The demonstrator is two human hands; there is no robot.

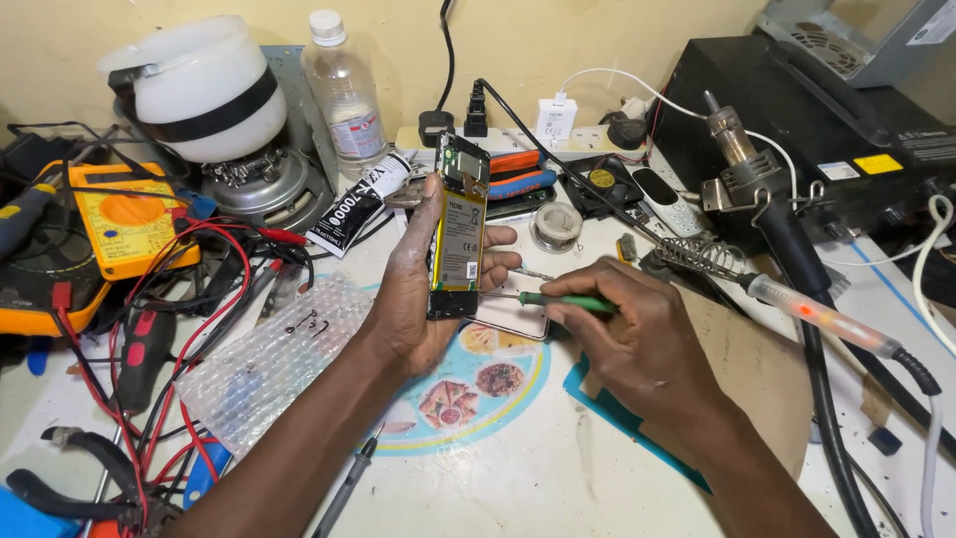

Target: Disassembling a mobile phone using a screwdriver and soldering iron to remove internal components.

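The opened phone [459, 231] stands up on its end in the left hand [423, 289], above the middle of the worktop [558, 468]. Its back is off, so the yellow battery shows. The left grip is closed around the phone's edges, thumb on one side and fingers on the other. The right hand [622, 334] has its grip shut on a small green-handled screwdriver [543, 299], and the thin tip touches the phone near its bottom end.

To do this well, I think the left hand should keep the phone very still, and the tip should sit straight in the screw (a slip could scratch the parts inside).

Around them lie a sheet of bubble wrap [274, 359], a yellow meter [124, 214] with red wires, a soldering iron [817, 314] on its coil stand, a plastic bottle [344, 95] and a plain wall behind.
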